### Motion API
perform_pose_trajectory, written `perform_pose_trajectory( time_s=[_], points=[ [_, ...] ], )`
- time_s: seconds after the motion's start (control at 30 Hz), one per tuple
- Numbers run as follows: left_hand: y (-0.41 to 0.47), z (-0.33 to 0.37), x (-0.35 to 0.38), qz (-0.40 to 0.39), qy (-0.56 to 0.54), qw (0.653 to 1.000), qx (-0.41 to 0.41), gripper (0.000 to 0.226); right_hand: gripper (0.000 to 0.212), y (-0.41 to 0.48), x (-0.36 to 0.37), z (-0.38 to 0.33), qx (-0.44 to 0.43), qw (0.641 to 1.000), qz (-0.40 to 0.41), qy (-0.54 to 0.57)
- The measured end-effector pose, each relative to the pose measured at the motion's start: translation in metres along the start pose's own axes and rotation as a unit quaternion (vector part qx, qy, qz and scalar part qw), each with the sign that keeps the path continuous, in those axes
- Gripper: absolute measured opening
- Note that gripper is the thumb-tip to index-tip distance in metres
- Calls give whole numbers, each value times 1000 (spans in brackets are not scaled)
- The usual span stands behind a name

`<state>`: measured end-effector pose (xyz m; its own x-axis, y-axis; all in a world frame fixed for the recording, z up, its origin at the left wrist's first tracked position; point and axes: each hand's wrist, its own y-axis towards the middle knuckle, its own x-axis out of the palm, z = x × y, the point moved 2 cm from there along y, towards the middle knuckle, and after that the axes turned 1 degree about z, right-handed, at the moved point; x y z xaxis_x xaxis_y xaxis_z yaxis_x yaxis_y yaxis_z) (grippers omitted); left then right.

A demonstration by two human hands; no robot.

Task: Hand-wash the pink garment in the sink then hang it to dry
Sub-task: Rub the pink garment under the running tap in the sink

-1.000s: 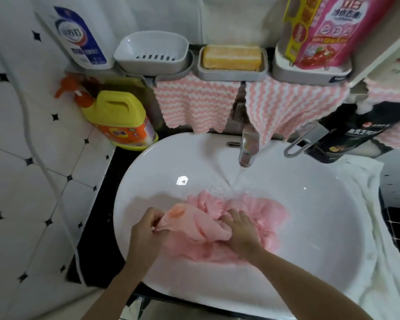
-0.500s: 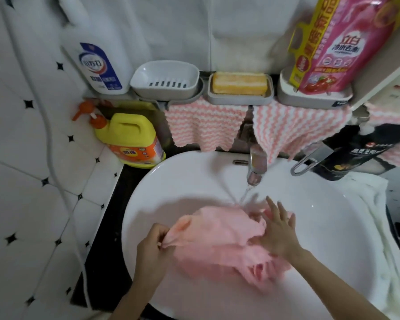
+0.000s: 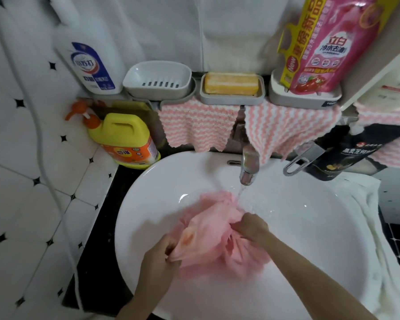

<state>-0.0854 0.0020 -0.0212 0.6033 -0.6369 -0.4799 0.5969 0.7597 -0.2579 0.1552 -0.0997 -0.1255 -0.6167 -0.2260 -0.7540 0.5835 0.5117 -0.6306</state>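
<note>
The pink garment lay bunched in the sink at lower centre, under the running tap. The left hand pinched its orange-stained fold and the right hand clutched the bunch; rubbing that patch between them seemed best.

This looks like a home bathroom or laundry corner. A white oval sink fills the lower centre, and a chrome tap runs water at its back edge. White wall tiles with small black diamonds cover the left side. Along the top, a bar of yellow soap sits in a grey dish between a white detergent bottle and a pink refill pouch. Striped cloths hang below them. The black pouch at the right, partly blurred, may be a hair product.
</note>
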Motion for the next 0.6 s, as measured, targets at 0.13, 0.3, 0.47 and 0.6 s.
perform_pose_trajectory(
  time_s=[0.13,0.3,0.47,0.6],
  points=[
    [0,-3,-18,44,-6,999,-19,30,55,-52,-57,-7,9,989,75,-129],
    [-16,11,-45,282,-39,958,-33,41,80,-89,-84,-17,-138,975,-103,139],
    [-24,6,-52,363,-53,928,-67,61,100,-40,-38,-34,-216,973,4,78],
    [-27,-1,-47,322,-62,941,-79,59,133,-7,12,-76,-314,945,-44,-82]
  ],
)
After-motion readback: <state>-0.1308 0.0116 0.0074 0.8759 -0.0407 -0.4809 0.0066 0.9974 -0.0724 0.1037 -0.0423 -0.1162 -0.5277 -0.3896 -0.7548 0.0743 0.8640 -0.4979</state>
